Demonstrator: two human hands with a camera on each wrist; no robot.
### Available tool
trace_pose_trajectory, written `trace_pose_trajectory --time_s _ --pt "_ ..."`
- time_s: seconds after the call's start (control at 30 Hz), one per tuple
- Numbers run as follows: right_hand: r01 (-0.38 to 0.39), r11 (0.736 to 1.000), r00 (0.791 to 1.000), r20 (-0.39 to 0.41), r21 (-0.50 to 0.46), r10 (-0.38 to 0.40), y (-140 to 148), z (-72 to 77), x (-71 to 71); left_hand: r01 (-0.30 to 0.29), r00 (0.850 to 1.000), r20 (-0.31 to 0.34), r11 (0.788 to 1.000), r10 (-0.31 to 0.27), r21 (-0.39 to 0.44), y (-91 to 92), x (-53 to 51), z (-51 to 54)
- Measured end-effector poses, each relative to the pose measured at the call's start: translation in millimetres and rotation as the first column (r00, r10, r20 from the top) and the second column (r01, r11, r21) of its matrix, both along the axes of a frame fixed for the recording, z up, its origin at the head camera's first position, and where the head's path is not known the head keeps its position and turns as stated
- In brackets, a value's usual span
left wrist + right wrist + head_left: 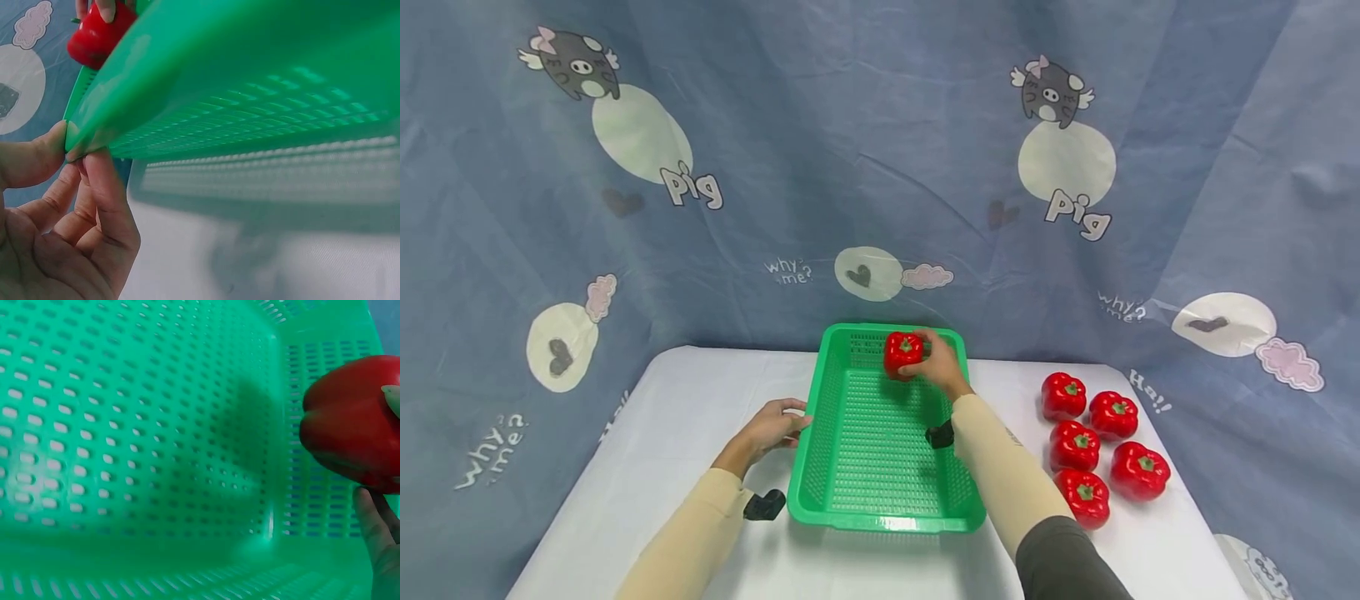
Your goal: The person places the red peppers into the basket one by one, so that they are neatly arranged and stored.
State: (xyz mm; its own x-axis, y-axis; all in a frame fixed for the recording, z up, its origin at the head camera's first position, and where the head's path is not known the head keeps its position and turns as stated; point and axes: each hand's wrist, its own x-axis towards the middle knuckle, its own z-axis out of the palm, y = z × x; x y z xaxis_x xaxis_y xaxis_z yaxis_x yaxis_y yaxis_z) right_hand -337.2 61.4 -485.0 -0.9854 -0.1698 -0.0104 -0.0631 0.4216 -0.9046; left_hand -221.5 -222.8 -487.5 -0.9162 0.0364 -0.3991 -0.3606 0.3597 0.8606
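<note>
A green plastic basket (887,523) with a perforated floor stands on the white table. My right hand (942,365) grips a red bell pepper (901,353) over the basket's far end; the right wrist view shows the pepper (353,419) with fingertips against its lower side. At the basket's left rim, my left hand (775,427) pinches the edge between thumb and fingers, as the left wrist view shows with the hand (75,206) on the rim (94,134). Whether the pepper touches the basket is unclear.
Several red bell peppers (1075,446) stand grouped on the table (700,392) to the right of the basket, beside my right forearm. A blue patterned cloth (880,167) hangs behind the table and around its sides.
</note>
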Motion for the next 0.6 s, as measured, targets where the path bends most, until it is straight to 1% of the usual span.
trace_pose_trajectory --time_s 0.13,0.33,0.5,0.6 --pt "0.022 1.000 1.000 0.006 0.001 -0.022 -10.4 -9.0 -1.0 -0.007 1.000 -0.001 1.000 0.007 -0.001 -1.3 -0.3 -1.0" --pt "0.029 1.000 1.000 -0.003 0.003 -0.029 -29.0 -22.4 -1.7 -0.008 1.000 -0.003 1.000 0.008 0.011 -0.2 0.7 -3.6" --pt "0.035 0.999 0.999 -0.001 0.015 -0.035 -47.8 -27.1 -0.5 -0.018 1.000 -0.008 1.000 0.018 0.005 -0.6 1.8 -1.9" --pt "0.031 0.999 1.000 -0.003 0.029 -0.031 -58.3 -27.5 -0.9 -0.015 1.000 -0.011 1.000 0.016 0.011 -0.9 0.5 1.1"
